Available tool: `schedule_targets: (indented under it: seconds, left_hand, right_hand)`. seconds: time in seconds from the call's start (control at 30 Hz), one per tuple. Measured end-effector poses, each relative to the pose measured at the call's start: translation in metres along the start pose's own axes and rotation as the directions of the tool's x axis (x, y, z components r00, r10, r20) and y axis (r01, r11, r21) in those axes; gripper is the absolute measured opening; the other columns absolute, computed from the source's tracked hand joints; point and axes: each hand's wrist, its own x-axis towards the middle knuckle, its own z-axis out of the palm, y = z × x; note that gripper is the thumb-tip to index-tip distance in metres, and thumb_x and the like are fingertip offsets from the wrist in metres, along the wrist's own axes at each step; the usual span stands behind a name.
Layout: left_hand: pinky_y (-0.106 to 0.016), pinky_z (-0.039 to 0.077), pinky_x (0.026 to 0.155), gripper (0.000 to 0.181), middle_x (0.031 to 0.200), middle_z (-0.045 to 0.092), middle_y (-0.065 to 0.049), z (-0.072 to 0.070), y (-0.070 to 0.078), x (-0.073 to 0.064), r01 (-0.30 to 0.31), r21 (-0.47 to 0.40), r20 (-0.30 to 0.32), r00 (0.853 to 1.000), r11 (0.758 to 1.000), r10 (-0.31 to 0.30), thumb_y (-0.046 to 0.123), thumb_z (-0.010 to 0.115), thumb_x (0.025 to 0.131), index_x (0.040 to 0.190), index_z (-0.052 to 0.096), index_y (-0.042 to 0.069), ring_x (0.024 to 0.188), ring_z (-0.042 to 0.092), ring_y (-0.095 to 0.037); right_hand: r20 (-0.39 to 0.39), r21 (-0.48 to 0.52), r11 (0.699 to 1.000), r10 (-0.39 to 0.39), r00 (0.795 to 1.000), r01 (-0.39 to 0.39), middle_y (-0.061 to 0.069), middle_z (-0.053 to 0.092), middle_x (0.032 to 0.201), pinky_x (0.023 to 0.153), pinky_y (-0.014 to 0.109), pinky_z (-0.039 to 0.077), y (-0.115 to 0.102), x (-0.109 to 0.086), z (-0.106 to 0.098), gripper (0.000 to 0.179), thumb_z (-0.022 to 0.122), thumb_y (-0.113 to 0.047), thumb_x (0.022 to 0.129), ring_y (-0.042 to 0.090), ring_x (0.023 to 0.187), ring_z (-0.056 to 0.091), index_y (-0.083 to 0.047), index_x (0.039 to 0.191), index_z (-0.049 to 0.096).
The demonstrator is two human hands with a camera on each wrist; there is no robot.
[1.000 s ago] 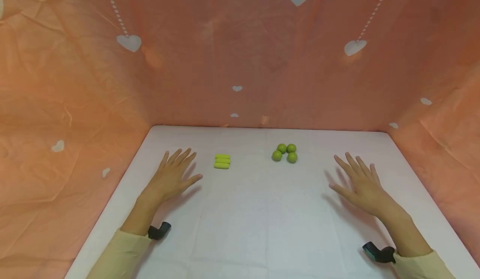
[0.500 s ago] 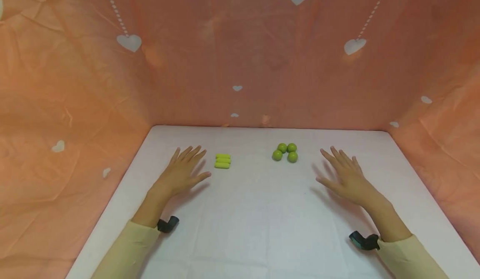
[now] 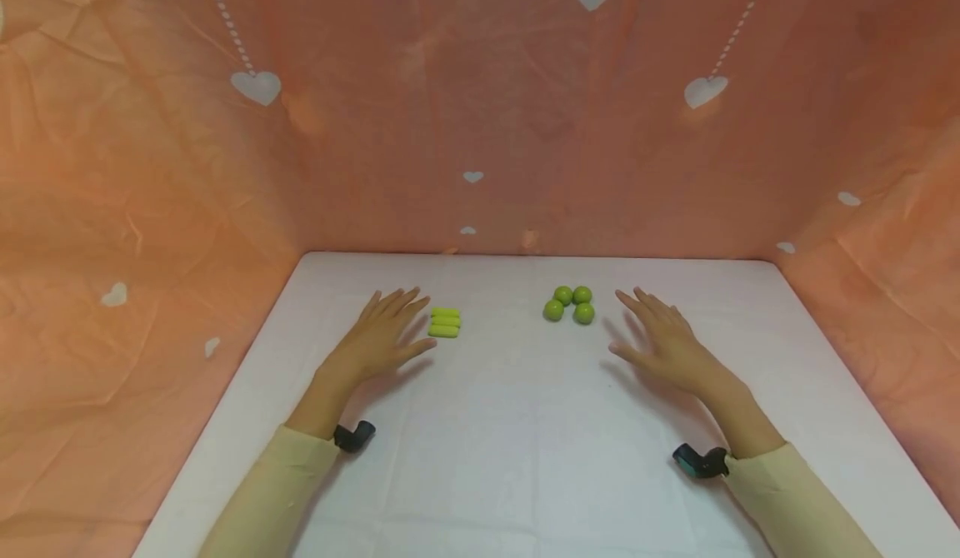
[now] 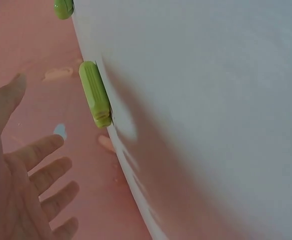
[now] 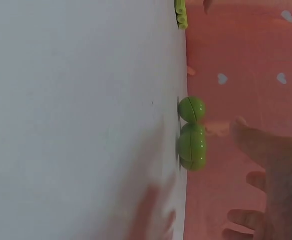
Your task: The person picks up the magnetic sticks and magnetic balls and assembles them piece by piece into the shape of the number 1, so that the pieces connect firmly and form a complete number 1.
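My left hand (image 3: pixel 378 337) hovers over the table just left of three short yellow-green sticks (image 3: pixel 445 322), fingers spread and nothing held. The sticks lie side by side in a small stack of rows; one green stick (image 4: pixel 94 94) shows closely in the left wrist view. Several round green balls (image 3: pixel 583 313) sit in a loose cluster right of the sticks. In the right wrist view the green balls (image 5: pixel 191 145) overlap one another, each with a seam line. Right of them hovers my right hand (image 3: pixel 663 346), its fingers spread, touching nothing.
A white-covered table (image 3: pixel 495 458) carries everything. Orange cloth with pale hearts (image 3: pixel 480 125) rises behind it and at both sides. Black wrist devices (image 3: pixel 355 436) show at both cuffs. Hand shadows fall on the white surface.
Both hands have moved inward and slightly forward, the left nearer the sticks and the right nearer the balls. The sticks and balls have stayed in place.
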Motion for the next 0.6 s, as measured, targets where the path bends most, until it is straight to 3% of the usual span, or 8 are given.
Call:
schedule_targets:
  seconds: [0.33,0.6]
  left_hand:
    - [-0.06,0.011,0.131,0.08,0.171,0.036,-0.019,0.003,0.003,0.011,-0.066,-0.021,0.01,0.998,0.998,0.066,0.052,0.066,0.103,0.164,0.041,0.007,0.158,0.03,-0.045]
    - [-0.054,0.015,0.132,0.075,0.166,0.044,-0.016,0.006,0.005,0.019,-0.061,-0.044,0.029,0.998,0.997,0.063,0.044,0.074,0.101,0.161,0.046,0.009,0.156,0.036,-0.037]
  right_hand:
    - [0.002,0.088,0.996,-0.001,1.0,0.001,0.028,0.026,0.172,0.122,0.075,0.018,0.001,0.018,0.012,0.084,0.069,-0.047,0.105,0.054,0.157,0.021,-0.018,0.171,0.026]
    - [-0.017,0.158,0.987,-0.027,0.999,0.029,0.023,0.037,0.167,0.124,0.069,0.023,0.001,0.03,0.022,0.08,0.072,-0.038,0.104,0.048,0.154,0.031,-0.013,0.168,0.031]
